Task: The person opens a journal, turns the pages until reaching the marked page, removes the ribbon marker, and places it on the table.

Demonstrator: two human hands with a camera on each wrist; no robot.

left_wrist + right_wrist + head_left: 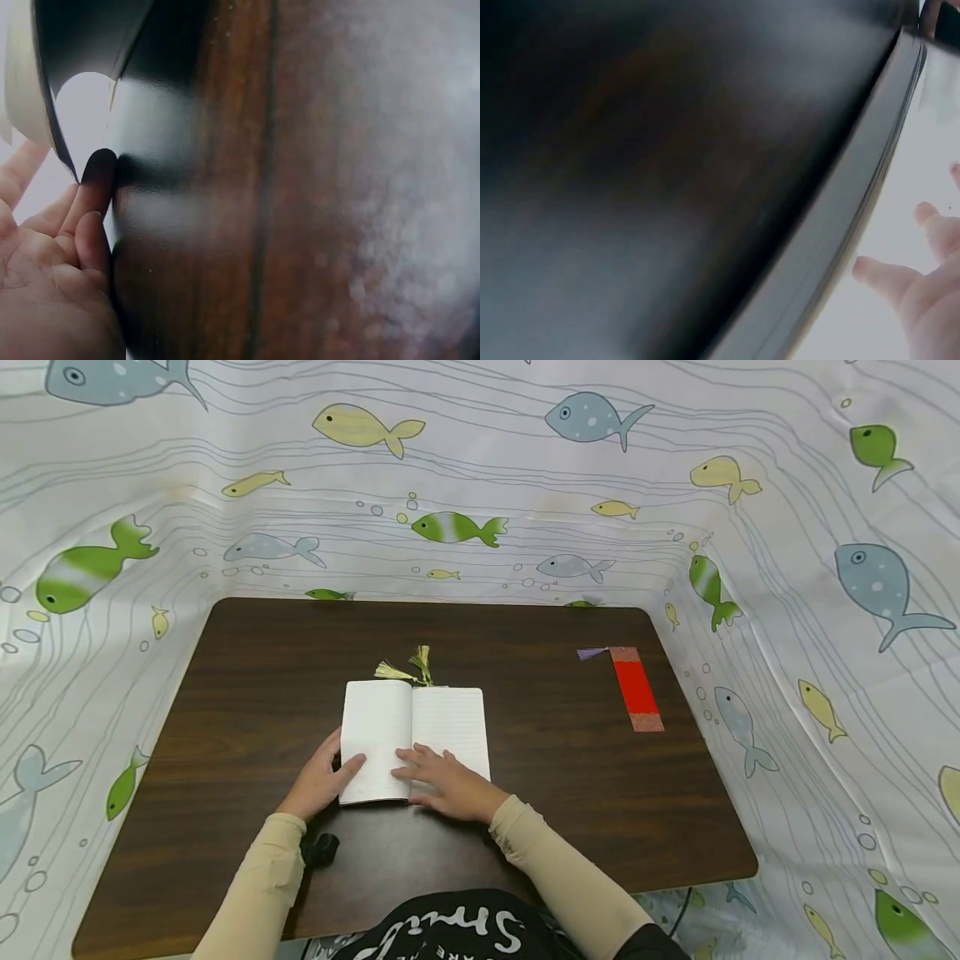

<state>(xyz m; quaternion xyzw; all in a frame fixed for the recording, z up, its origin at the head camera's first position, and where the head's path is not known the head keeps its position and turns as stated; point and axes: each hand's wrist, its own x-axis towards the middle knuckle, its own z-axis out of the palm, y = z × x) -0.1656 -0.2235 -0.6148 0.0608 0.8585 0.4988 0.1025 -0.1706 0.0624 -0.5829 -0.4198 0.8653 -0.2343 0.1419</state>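
Observation:
An open notebook (pixel 377 727) lies on the table, its left page blank and its right page lined. My left hand (pixel 318 779) holds the left edge, thumb over the page. In the left wrist view the fingers of that hand (pixel 56 255) reach beneath the dark cover (pixel 86 45). My right hand (pixel 453 787) rests across the lower middle of the spread, fingers apart and relaxed. The right wrist view shows that hand (pixel 934 289) over the white page, beside the thick edge of the page stack (pixel 829 232). Pale yellow tassels (pixel 422 665) stick out beyond the notebook's top edge.
A red bookmark (pixel 636 687) with a purple tassel (pixel 592 653) lies at the right of the dark wooden table (pixel 555 827). Fish-patterned white cloth (pixel 480 468) surrounds the table at the back and sides. A black wrist device (pixel 321 850) is by the left sleeve.

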